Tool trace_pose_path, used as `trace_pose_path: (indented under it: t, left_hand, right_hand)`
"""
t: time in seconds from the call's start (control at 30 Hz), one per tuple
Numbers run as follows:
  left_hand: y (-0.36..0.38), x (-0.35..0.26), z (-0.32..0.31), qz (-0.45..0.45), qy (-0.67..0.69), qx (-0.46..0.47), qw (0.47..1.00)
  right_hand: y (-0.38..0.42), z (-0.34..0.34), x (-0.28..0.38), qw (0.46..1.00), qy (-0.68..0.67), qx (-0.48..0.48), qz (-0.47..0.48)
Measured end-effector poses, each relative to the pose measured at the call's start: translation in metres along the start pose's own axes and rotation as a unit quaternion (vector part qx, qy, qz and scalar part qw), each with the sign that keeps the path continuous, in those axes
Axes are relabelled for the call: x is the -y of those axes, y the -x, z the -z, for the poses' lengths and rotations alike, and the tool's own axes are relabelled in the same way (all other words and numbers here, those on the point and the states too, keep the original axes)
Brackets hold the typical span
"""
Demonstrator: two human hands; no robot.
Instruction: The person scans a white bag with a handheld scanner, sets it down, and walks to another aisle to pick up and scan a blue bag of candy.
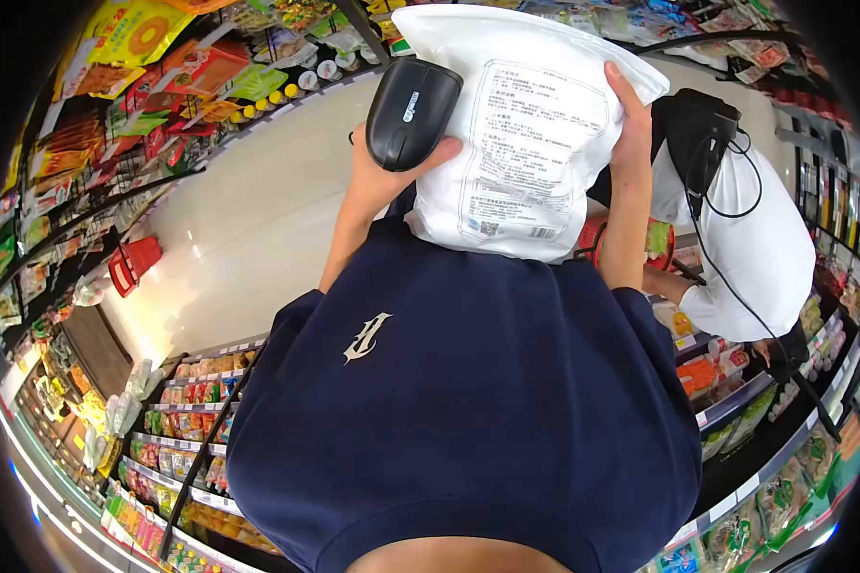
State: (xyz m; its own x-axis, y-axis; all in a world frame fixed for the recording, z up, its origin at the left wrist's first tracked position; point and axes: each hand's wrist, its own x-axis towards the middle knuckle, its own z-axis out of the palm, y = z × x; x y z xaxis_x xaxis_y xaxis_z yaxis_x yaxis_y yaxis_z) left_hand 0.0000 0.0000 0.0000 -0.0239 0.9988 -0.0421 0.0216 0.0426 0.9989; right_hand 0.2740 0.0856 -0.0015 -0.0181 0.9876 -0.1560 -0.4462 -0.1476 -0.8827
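Observation:
In the head view, my left hand is closed around a black handheld barcode scanner. Its thumb reaches past the scanner and rests on the left side of a large white bag. My right hand grips that bag along its right edge, thumb on the front and the other fingers hidden behind. The bag is held upright in front of my chest, its printed back with small text facing me. A small barcode is printed near its lower right corner.
A person in a white top bends close by at the right, with a black device and cable on them. Packed shelves surround me. A red basket is on the pale floor to the left.

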Motion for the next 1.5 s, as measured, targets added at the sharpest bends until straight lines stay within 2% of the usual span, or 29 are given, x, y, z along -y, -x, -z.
trace_pose_path:
  t: [0.07, 0.2, 0.47, 0.67, 0.87, 1.27, 1.5]
  left_hand:
    - [-0.001, -0.002, -0.003, -0.026, -0.022, -0.006, 0.999]
    - [0.003, -0.001, -0.007, -0.006, -0.026, -0.010, 1.000]
    - [0.006, 0.006, -0.015, -0.028, -0.023, -0.004, 0.999]
    - [0.003, 0.005, -0.018, -0.029, 0.001, 0.002, 1.000]
    - [0.001, 0.008, -0.015, -0.012, -0.016, 0.015, 1.000]
    - [0.011, 0.005, -0.009, -0.028, -0.031, 0.019, 0.999]
    - [0.013, 0.005, -0.008, -0.048, -0.023, 0.025, 0.998]
  right_hand:
    - [-0.001, 0.004, 0.000, 0.999, 0.015, -0.031, 0.007]
    - [0.001, 0.011, -0.003, 0.999, 0.030, -0.031, 0.007]
    - [0.000, 0.029, -0.008, 0.998, 0.045, -0.039, -0.007]
    - [0.006, 0.027, -0.002, 0.995, 0.082, -0.060, 0.020]
    - [0.004, 0.030, -0.006, 0.998, 0.031, -0.045, -0.030]
    - [0.016, 0.020, -0.007, 0.998, 0.024, -0.024, -0.054]
    - [0.031, 0.017, -0.005, 0.998, -0.001, -0.051, -0.038]
